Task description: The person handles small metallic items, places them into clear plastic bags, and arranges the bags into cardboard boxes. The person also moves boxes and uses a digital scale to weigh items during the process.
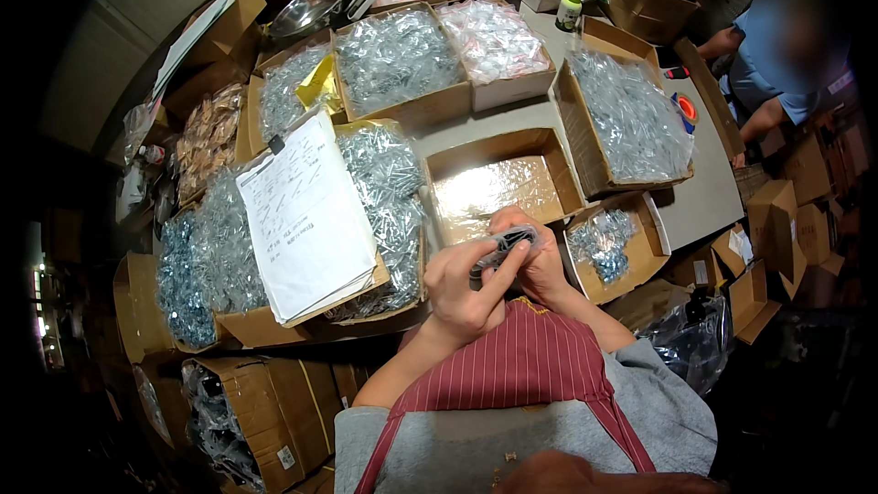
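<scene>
Close in front of my body, both hands hold a small clear plastic bag with something dark inside. My left hand pinches its left side, index finger stretched along it. My right hand is closed around the other side. What exactly the bag contains I cannot make out. Just beyond my hands stands an open cardboard box with a shiny lining. To its right, a small cardboard tray holds bluish metal parts in little bags.
Boxes of bagged metal hardware surround the table. Printed sheets lie across boxes at left. A green bottle stands at the back. Another person is at the far right. A large carton sits low left.
</scene>
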The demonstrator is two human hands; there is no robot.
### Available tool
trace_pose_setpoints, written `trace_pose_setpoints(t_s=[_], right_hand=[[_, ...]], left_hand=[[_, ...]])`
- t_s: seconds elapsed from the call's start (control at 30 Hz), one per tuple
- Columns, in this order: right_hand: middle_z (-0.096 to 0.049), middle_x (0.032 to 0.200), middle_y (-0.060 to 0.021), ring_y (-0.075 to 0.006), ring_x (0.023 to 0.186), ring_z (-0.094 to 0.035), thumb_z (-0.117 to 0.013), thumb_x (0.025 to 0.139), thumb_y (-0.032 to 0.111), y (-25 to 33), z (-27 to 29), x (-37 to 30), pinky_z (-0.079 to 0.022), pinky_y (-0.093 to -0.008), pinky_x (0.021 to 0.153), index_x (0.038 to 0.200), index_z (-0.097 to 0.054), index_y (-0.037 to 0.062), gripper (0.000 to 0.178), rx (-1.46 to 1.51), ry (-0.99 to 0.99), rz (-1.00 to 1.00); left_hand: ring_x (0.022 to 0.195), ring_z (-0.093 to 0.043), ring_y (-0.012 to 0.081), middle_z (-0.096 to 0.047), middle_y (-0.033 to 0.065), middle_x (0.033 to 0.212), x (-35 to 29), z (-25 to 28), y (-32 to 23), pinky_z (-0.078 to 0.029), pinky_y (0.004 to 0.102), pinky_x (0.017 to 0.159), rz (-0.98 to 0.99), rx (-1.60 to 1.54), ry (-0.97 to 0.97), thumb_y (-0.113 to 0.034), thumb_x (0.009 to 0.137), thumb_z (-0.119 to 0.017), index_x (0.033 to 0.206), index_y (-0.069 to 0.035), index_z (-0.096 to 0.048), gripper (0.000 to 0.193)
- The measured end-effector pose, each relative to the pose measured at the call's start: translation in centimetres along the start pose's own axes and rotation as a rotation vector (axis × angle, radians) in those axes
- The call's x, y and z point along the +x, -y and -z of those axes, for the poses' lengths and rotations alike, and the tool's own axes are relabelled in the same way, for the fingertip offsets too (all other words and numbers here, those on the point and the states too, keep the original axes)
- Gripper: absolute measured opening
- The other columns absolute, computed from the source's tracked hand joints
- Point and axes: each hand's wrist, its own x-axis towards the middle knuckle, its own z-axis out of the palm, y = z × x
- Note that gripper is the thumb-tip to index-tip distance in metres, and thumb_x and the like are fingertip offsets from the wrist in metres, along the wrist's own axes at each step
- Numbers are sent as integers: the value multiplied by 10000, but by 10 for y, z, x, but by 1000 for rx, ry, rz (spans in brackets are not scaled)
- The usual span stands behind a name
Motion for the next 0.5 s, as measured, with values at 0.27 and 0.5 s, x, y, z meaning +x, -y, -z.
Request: trace_pose_setpoints(t_s=[0.27,0.5], right_hand=[[-561,1048,-81,-184,996,-557,-709,841,59,5,-5,-2,-475,-298,865,967,-650,6,149,-17,-39,25],[-562,1057,-58,-154,980,-567,-763,834,228,3,1,-1,-463,-282,879,960,-665,7,273,-141,-31,208]], left_hand=[[981,-553,223,-577,63,1087,-3,-1,0,-437,354,857,15,7,-9,-18,780,-550,1167,-172,-747,461],[997,-542,227,-580,67,1090,-7,0,0,-413,361,883,40,-31,9,-25,754,-577,1167,-164,-744,466]])
